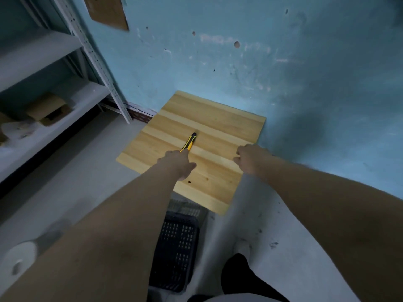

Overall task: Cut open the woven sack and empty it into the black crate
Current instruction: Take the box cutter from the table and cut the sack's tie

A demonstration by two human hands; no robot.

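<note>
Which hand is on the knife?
The left hand is at the yellow-and-black utility knife lying on the wooden board, fingers closing around its handle. The right hand rests curled on the board, nothing visible in it.

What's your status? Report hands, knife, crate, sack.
Left hand on the yellow utility knife, lying on the wooden board. Right hand curled, empty, over the board's right edge. Black crate below on floor. No sack in view.
</note>
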